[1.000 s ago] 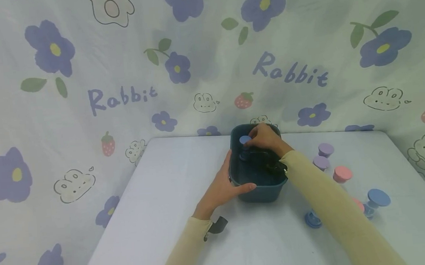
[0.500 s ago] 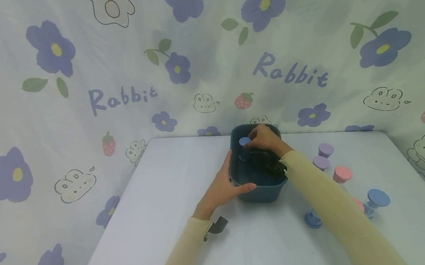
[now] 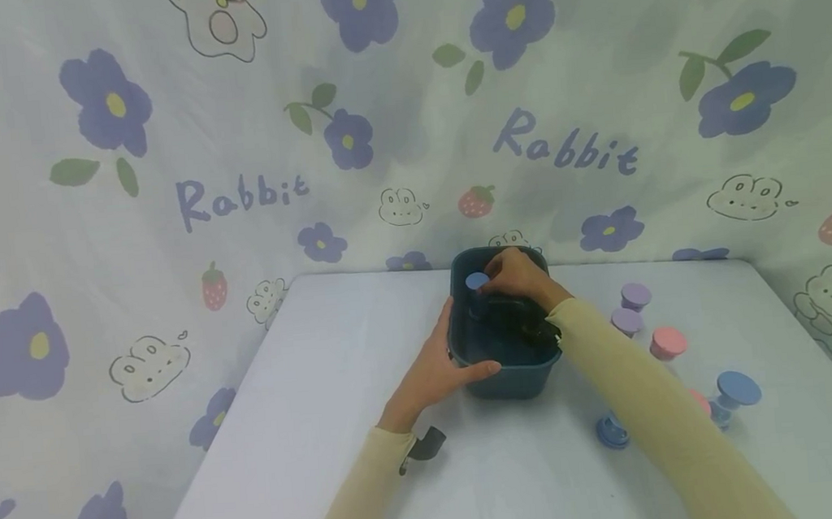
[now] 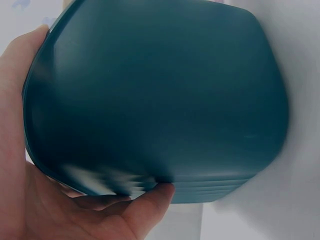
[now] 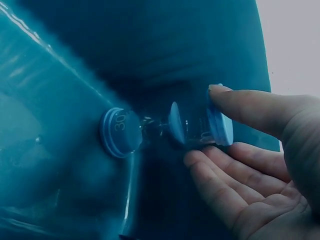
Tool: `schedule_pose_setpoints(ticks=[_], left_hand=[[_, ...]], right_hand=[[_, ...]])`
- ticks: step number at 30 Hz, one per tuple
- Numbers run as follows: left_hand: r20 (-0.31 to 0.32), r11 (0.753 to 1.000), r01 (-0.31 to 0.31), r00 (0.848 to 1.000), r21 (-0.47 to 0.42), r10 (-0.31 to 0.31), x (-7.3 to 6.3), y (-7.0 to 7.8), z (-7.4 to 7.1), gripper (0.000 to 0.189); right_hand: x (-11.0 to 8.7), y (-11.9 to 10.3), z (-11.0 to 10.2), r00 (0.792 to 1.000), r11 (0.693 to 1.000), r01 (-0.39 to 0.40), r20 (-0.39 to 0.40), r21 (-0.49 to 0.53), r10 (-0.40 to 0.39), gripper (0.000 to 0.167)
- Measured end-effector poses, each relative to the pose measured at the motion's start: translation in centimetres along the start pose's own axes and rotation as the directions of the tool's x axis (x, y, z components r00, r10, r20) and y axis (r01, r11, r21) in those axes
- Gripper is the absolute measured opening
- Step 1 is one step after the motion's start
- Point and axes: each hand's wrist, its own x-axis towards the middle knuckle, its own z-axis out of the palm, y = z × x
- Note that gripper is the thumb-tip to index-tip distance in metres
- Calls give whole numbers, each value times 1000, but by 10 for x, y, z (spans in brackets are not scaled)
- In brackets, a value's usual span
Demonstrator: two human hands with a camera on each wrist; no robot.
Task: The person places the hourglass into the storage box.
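Note:
A deep dark-teal plastic bin [image 3: 510, 382] stands on the white table. At its near left corner my left hand [image 3: 439, 368] holds it, thumb along the front rim and fingers against the left side; the left wrist view has fingertips on the ribbed wall of the bin [image 4: 165, 100]. Inside the bin, my right hand [image 3: 516, 274] grips a sand timer [image 3: 477, 281] by its upper end. In the right wrist view the sand timer [image 5: 175, 122] has blue end caps, one marked 30, and a clear body; the thumb [image 5: 245, 102] presses one cap and the fingers lie under the glass.
Right of the bin stand more sand timers: two with purple caps [image 3: 635, 294], a pink-capped one [image 3: 668, 341], another pink one [image 3: 698, 400] partly behind the right sleeve, and blue ones [image 3: 738, 389]. A patterned cloth [image 3: 403, 89] hangs behind the table.
The held sand timer's top has shifted slightly toward the near left inside the bin, with the right hand. The head view has tilted a little; the left hand keeps its hold.

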Motion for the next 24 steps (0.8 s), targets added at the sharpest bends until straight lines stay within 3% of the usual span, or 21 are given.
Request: schedule_pose_setpoints(ticks=[6,13,24], left_hand=[[0,1000,10,1000,3,-10,-1,-2,1,126],[-1,1000,22,1000,-2,-22,-1,2,1,128],[-5,999,41,999,-3,-41,1,0,1,128]], right_hand=[[-4,-4,-7,1000,1000,24,-13,20,-24,61],[-20,-12,-30,998,997,51,-52,64,-48,68],[-84,-19,-77,988,991,102,-124,82,-91,63]])
